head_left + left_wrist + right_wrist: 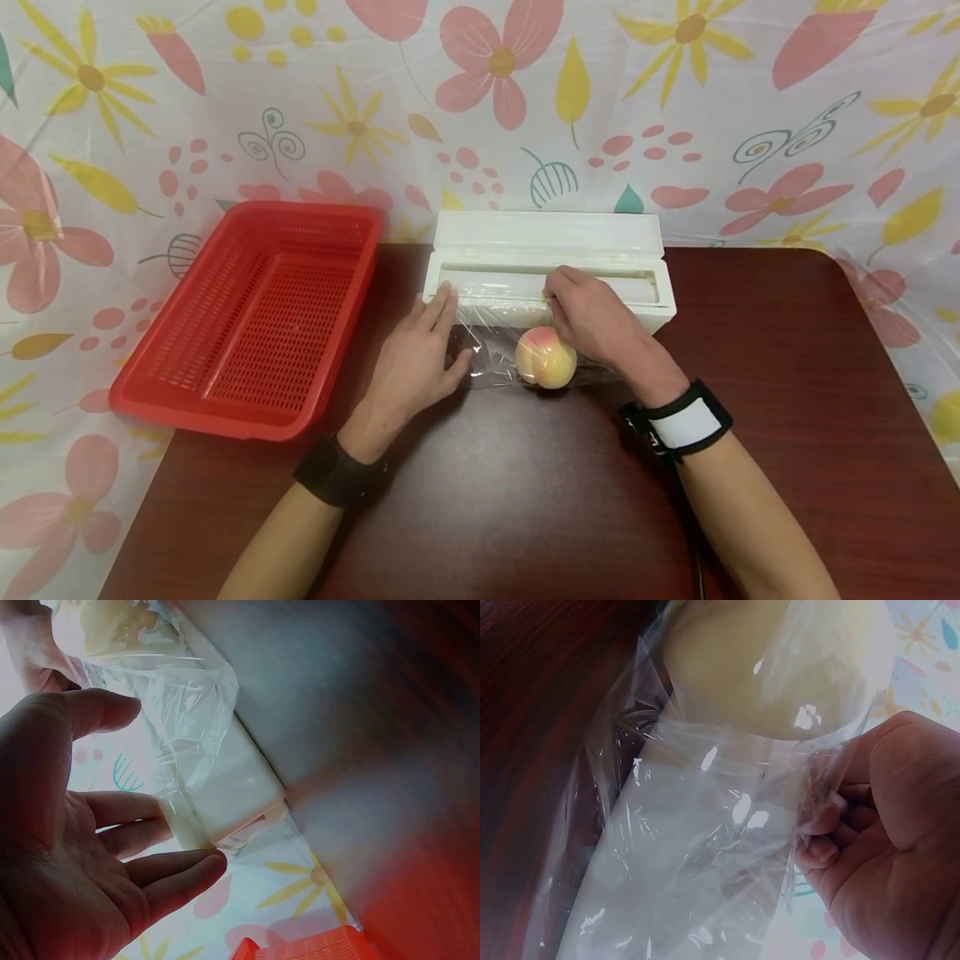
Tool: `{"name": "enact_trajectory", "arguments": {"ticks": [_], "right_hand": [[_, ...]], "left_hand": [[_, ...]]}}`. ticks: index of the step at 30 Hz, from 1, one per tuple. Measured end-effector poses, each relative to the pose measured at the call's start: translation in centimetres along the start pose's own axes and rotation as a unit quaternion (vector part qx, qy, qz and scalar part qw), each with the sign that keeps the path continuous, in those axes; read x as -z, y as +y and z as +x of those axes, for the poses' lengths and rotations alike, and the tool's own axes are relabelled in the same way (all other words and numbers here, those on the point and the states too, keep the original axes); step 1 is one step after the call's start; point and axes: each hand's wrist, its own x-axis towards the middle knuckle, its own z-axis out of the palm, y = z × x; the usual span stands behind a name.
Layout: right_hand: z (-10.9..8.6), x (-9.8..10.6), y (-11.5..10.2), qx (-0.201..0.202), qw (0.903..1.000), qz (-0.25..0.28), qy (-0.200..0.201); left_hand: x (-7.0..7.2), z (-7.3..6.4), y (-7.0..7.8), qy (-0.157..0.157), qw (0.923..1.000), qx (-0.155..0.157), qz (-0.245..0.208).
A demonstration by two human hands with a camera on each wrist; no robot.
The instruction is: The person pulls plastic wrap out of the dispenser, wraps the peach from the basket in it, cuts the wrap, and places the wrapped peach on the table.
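Observation:
A white cling film dispenser point(551, 312) stands at the back of the table with its lid raised and a film roll point(495, 283) inside. Clear cling film point(487, 354) runs from its front edge over a peach point(546, 358) lying just in front. My left hand point(415, 362) rests its outstretched fingers on the dispenser's front left corner, thumb apart; in the left wrist view those fingertips touch the white edge. With curled fingers my right hand point(592, 312) pinches a small green slide cutter point(545, 297) on the front edge, mostly hidden by the fingers. Film bunches against this hand in the right wrist view.
To the left, a red plastic basket point(330, 350) stands partly over the table's edge. A flower-printed cloth point(360, 100) hangs behind the dark red-brown table point(480, 500). A black cable point(693, 533) trails from the right wrist strap.

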Motion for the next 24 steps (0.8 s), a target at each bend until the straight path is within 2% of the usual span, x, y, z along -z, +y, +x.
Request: {"name": "enact_trajectory", "arguments": {"ticks": [15,24], "right_hand": [[0.7,-0.6,-0.5,0.013,0.9999,0.005,0.004],[1.4,-1.1,-1.2,-0.003,0.9997,0.014,-0.020]], "left_hand": [[0.0,0.0,-0.1,0.001,1.0000,0.000,-0.005],[0.1,0.0,0.0,0.002,1.0000,-0.001,-0.001]]}}
